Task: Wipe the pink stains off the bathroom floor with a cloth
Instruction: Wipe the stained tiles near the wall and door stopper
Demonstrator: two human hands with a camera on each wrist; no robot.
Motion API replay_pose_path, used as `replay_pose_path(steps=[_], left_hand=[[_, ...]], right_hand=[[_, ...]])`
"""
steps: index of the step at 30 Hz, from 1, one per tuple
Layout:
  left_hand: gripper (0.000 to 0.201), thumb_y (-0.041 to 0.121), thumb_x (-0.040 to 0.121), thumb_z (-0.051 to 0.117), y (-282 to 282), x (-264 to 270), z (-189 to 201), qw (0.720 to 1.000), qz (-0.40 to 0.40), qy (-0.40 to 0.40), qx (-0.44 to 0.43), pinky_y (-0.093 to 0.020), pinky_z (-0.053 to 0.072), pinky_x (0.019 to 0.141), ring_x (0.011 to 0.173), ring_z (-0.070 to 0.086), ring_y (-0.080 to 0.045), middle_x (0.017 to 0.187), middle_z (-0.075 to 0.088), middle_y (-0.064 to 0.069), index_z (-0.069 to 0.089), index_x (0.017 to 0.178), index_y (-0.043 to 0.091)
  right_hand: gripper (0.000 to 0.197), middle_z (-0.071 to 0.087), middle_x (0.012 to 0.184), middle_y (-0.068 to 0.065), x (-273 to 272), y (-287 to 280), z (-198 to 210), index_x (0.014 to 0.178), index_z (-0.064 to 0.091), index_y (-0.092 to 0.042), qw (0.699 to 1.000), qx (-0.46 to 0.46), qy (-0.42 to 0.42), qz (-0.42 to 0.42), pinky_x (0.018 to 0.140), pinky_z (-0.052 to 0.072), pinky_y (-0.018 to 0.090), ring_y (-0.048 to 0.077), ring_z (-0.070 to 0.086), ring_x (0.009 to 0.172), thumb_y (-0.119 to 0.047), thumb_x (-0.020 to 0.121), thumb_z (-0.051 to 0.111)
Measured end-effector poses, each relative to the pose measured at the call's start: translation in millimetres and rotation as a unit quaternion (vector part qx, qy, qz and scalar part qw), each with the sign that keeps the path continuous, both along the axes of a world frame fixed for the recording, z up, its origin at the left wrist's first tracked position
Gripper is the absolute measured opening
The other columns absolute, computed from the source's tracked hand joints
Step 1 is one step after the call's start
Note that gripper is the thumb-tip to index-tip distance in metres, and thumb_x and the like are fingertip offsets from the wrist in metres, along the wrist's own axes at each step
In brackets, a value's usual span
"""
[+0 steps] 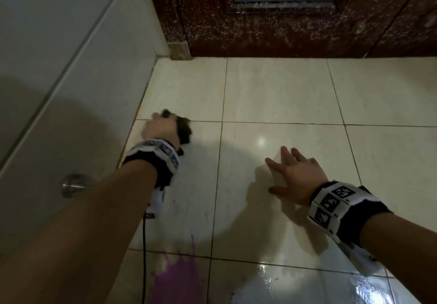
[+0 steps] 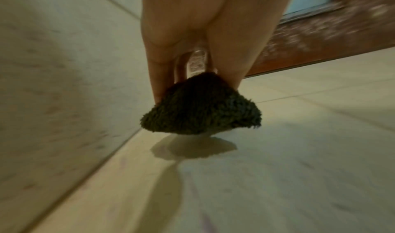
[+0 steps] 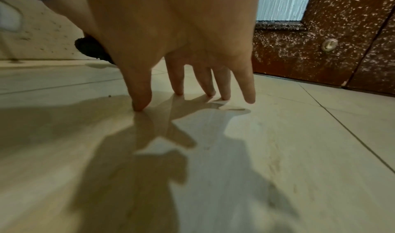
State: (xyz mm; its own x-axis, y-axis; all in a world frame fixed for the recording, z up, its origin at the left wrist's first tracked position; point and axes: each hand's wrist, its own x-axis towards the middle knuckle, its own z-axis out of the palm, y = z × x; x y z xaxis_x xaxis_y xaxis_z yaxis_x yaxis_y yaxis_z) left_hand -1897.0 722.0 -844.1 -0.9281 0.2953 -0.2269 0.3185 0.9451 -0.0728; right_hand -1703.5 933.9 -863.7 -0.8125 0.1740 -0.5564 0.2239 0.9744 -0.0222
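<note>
My left hand grips a dark fluffy cloth near the left wall, by a tile joint. In the left wrist view the cloth hangs bunched between fingers and thumb, just above the floor, casting a shadow below. My right hand is spread with straight fingers, fingertips touching the cream floor tile. A pink-purple stain spreads on the floor at the bottom of the head view, behind my left forearm. The cloth also shows at the left of the right wrist view.
A white tiled wall runs along the left with a round metal fitting. A dark red speckled door with a frosted pane closes off the far side. Wet glossy floor lies at the bottom right.
</note>
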Motion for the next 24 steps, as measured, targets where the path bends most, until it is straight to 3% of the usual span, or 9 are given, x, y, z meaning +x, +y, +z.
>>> replay_pose_path(steps=[2,7,10,13,16,18,21,24], left_hand=[[0.040,0.016,0.091,0.051,-23.7,-20.6,-3.4,0.997,0.076,-0.016,0.002,-0.044,0.044,0.090,0.109,0.050,-0.042,0.125,0.045,-0.025,0.045,0.129,0.004],[0.045,0.017,0.088,0.059,-37.1,-37.5,-17.6,0.983,0.179,-0.040,0.018,-0.048,0.042,0.099,0.117,0.044,-0.042,0.134,0.034,-0.030,0.045,0.124,-0.006],[0.059,0.022,0.091,0.056,-34.1,-43.4,-35.3,0.977,0.199,-0.073,0.001,-0.050,0.031,0.107,0.126,0.034,-0.044,0.143,0.023,-0.029,0.030,0.138,-0.003],[0.066,0.024,0.093,0.053,-35.1,-51.2,-49.2,0.978,0.193,-0.077,-0.003,-0.053,0.027,0.108,0.129,0.032,-0.046,0.144,0.022,-0.032,0.021,0.144,-0.004],[0.055,0.016,0.095,0.046,-28.0,-43.9,-43.6,0.984,0.167,-0.066,-0.007,-0.048,0.033,0.106,0.128,0.036,-0.044,0.142,0.029,-0.030,0.025,0.143,-0.002],[0.058,0.016,0.094,0.048,-14.1,-23.3,-34.6,0.991,0.121,-0.058,-0.018,-0.045,0.036,0.103,0.127,0.039,-0.041,0.143,0.031,-0.027,0.023,0.145,0.003],[0.086,0.026,0.087,0.063,8.5,22.2,-26.9,0.995,0.020,-0.082,-0.053,-0.044,0.036,0.104,0.129,0.034,-0.038,0.147,0.020,-0.023,0.008,0.151,0.011],[0.080,0.023,0.090,0.058,24.9,78.0,-29.0,0.990,-0.114,-0.074,-0.043,-0.044,0.032,0.107,0.131,0.031,-0.038,0.150,0.016,-0.022,0.007,0.151,0.014]], right_hand=[[0.070,0.009,0.154,0.008,-3.9,0.0,2.1,0.146,0.015,-0.037,1.000,0.013,0.011,0.012,0.109,0.023,0.054,0.028,0.012,0.141,-0.059,0.087,0.046],[0.082,-0.018,0.156,-0.003,-17.7,-2.6,-3.1,0.144,-0.004,-0.047,1.000,-0.024,0.006,0.008,0.112,0.013,0.059,0.025,-0.011,0.144,-0.065,0.084,0.047],[0.083,-0.020,0.155,-0.001,-20.3,-7.2,-9.9,0.144,-0.006,-0.047,0.999,-0.028,-0.012,0.010,0.112,0.015,0.057,0.027,-0.013,0.143,-0.065,0.083,0.048],[0.083,-0.021,0.155,0.000,-19.0,-6.1,-9.9,0.145,-0.005,-0.046,0.999,-0.027,-0.016,0.018,0.113,0.016,0.055,0.028,-0.014,0.143,-0.064,0.084,0.048],[0.083,-0.021,0.155,0.001,-19.3,-3.9,-8.7,0.145,-0.006,-0.045,0.999,-0.027,-0.023,0.029,0.113,0.016,0.054,0.029,-0.014,0.143,-0.063,0.084,0.048],[0.083,-0.022,0.154,0.003,-20.2,-4.8,-8.2,0.145,-0.006,-0.045,0.999,-0.027,-0.028,0.031,0.114,0.016,0.054,0.030,-0.015,0.143,-0.063,0.085,0.048],[0.083,-0.021,0.155,0.004,-21.6,-5.2,-5.1,0.146,-0.006,-0.044,0.998,-0.019,-0.035,0.041,0.114,0.017,0.053,0.031,-0.013,0.143,-0.062,0.085,0.048],[0.082,-0.018,0.155,0.004,-24.1,-3.7,-2.0,0.146,-0.005,-0.044,0.998,-0.006,-0.040,0.054,0.113,0.021,0.052,0.031,-0.009,0.144,-0.062,0.085,0.048]])
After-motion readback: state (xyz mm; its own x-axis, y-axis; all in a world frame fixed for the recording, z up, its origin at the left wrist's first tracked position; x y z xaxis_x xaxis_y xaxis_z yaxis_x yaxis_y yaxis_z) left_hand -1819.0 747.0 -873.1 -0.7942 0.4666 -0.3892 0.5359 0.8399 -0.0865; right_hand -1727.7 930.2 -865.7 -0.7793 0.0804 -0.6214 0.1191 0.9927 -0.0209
